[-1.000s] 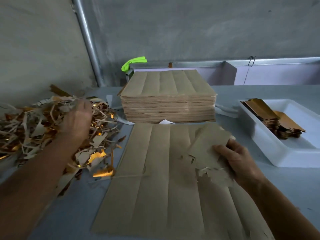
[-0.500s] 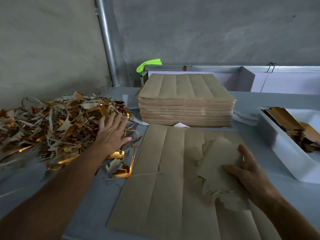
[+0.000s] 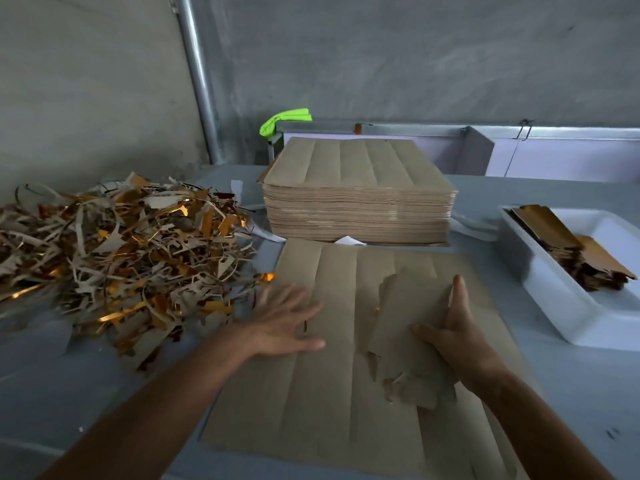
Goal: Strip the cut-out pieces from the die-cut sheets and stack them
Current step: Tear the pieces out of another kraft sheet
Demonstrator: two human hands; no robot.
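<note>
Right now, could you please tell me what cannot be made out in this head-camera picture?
- Flat sheet: its near right corner is cut off by the bottom edge and hidden by the right forearm.
- Right hand: its grip under the loose pieces is hidden by them.
- Left hand: fingertips blurred, so contact with the sheet is unclear.
- Tray: cut off by the right edge.
- Scrap pile: cut off by the left edge.

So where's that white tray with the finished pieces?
The white tray sits on the table's far right, right of the flat sheet and the tall stack.
</note>
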